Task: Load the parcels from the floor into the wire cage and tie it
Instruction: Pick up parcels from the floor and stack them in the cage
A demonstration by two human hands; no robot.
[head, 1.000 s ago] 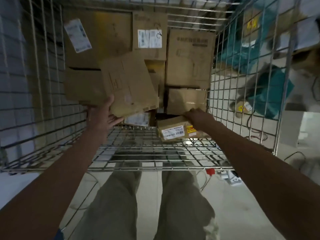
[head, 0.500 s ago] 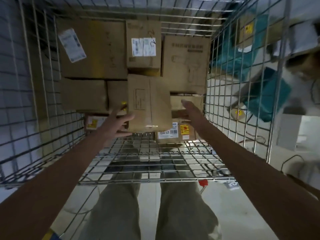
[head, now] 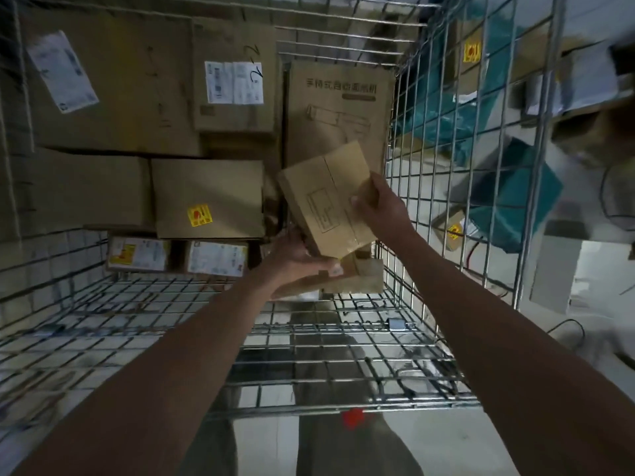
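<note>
Two hands share one flat cardboard parcel (head: 328, 197) inside the wire cage (head: 409, 235), held tilted above the mesh floor near the cage's right wall. The right hand (head: 379, 209) clasps its right edge, thumb pressed on the printed top face and fingers wrapped behind. The left hand (head: 297, 259) supports the lower left corner from beneath, fingers curled around the edge. Just under the held parcel a smaller box (head: 360, 276) rests on the mesh against the right wall.

Loading looks well under way. The back of the cage is already stacked: a large box (head: 113, 87) at the far left, a box with a white label (head: 237, 80) beside it, a tall printed carton (head: 338, 111) against the right wall, and in front of these a box with a yellow sticker (head: 209, 197) sitting over two low labelled parcels (head: 139, 254) (their print is too blurred to read). The front half of the floor is bare mesh, so room remains.

Outside the right wall, teal bags (head: 515, 197) and a small stickered box (head: 453, 231) lie on the floor, so more parcels probably wait to go in. No cord or strap is visible, and tying the cage appears not yet begun.
</note>
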